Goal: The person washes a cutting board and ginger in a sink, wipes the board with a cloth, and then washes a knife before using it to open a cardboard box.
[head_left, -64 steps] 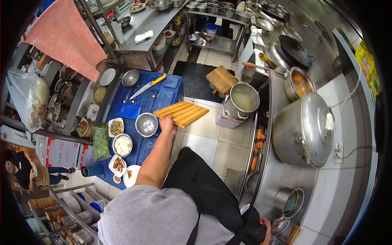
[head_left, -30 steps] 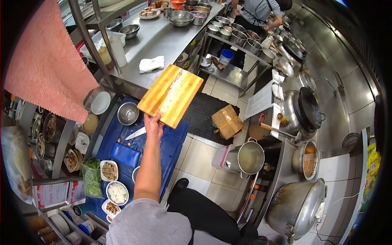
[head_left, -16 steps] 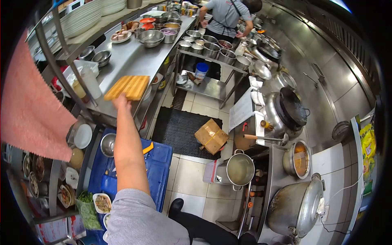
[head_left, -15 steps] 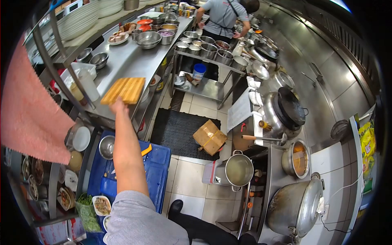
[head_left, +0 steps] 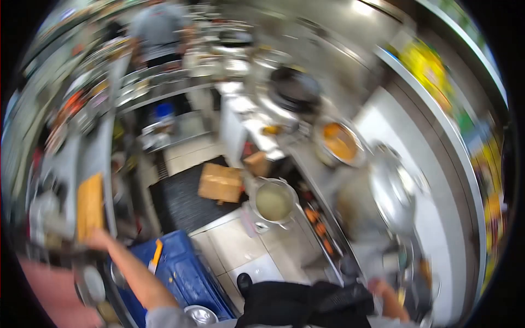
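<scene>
My left hand reaches out to the left with its fingers at the near end of a wooden cutting board, gripping it over the edge of the steel counter. Below that arm a yellow-handled knife lies on the blue work surface. My right hand is low on the right, close to a jumble of blurred utensils. Motion smears its fingers, so I cannot make out whether it holds anything.
A pot of cloudy liquid stands on the right of the aisle, near a cardboard box on the black mat. A pan of orange liquid and a large lidded pot line the right counter. A co-worker stands far back.
My view has swung to the right, so the scene has shifted left and blurred. My right hand has come into view. The cutting board is still in my left hand, now seen more edge-on.
</scene>
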Action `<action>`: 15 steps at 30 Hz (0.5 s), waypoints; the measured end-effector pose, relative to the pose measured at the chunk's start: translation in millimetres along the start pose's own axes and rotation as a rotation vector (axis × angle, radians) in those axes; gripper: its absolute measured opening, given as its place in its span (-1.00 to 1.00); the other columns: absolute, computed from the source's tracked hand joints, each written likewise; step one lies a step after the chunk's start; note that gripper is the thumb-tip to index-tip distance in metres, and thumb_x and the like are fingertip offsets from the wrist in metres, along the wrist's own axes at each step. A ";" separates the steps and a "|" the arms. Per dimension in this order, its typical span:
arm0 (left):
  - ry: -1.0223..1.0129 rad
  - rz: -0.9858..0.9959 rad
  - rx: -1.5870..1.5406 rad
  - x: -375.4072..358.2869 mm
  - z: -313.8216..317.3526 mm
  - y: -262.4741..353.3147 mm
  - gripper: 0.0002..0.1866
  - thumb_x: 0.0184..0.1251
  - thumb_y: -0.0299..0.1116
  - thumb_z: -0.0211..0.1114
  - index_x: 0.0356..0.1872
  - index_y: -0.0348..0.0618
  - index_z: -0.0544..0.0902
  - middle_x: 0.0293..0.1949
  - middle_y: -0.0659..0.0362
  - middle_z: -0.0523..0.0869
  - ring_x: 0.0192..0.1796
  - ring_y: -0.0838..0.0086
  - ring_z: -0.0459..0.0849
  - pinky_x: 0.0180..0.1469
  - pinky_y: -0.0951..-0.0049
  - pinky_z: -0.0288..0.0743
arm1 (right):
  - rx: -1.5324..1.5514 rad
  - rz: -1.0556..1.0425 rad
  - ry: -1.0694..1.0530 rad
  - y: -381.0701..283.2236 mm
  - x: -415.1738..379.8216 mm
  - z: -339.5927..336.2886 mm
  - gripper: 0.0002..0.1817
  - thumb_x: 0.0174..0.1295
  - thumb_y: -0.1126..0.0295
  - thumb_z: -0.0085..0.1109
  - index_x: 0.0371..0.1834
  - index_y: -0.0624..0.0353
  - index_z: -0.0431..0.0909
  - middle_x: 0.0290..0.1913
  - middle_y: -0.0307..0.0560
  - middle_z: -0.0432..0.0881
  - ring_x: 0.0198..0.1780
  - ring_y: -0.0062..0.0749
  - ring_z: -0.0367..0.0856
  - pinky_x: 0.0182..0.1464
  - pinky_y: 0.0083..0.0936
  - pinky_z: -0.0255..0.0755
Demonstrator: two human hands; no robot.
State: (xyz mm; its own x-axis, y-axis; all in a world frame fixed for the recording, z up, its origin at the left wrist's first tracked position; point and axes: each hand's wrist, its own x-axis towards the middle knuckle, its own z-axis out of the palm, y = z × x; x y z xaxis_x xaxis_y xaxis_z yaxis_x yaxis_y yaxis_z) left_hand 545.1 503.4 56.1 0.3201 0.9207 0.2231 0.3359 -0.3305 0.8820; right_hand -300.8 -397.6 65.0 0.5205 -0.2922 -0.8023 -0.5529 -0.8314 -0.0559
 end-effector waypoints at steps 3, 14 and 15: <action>-0.268 0.317 -0.273 -153.0 5.1 -27.0 -0.44 0.29 -0.24 0.33 0.20 -0.46 0.51 0.11 -0.19 0.65 0.14 0.00 0.63 0.22 0.18 0.49 | -0.263 -0.049 0.192 6.3 -29.8 89.3 -0.69 0.20 0.17 0.14 -0.05 0.02 0.60 -0.09 -0.13 0.67 0.05 -0.30 0.61 0.16 -0.21 0.43; -2.604 0.843 -0.263 -662.2 -242.3 18.7 -0.62 0.27 -0.62 0.22 0.11 -0.13 0.56 0.22 0.06 0.52 0.24 0.24 0.50 0.13 0.32 0.52 | 1.439 0.641 0.473 -110.1 -191.0 117.7 -0.75 0.29 0.30 0.07 -0.02 0.08 0.54 -0.36 -0.13 0.66 -0.40 -0.43 0.65 -0.42 -0.44 0.56; -2.739 0.932 -0.206 -676.9 -249.5 26.1 -0.66 0.29 -0.58 0.23 0.09 -0.14 0.58 0.21 0.07 0.53 0.21 0.27 0.53 0.09 0.34 0.54 | 1.484 0.670 0.557 -107.8 -201.4 131.9 -0.77 0.31 0.30 0.08 -0.02 0.08 0.55 -0.37 -0.14 0.65 -0.40 -0.45 0.64 -0.42 -0.45 0.56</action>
State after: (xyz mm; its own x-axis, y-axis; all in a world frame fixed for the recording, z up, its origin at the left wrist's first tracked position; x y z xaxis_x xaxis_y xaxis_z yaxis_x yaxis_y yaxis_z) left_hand 116.1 -76.8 31.7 -0.0779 -0.9914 -0.1053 -0.2630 -0.0815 0.9614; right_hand -431.9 -186.8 154.2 -0.0664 -0.7617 -0.6446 -0.6664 0.5147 -0.5395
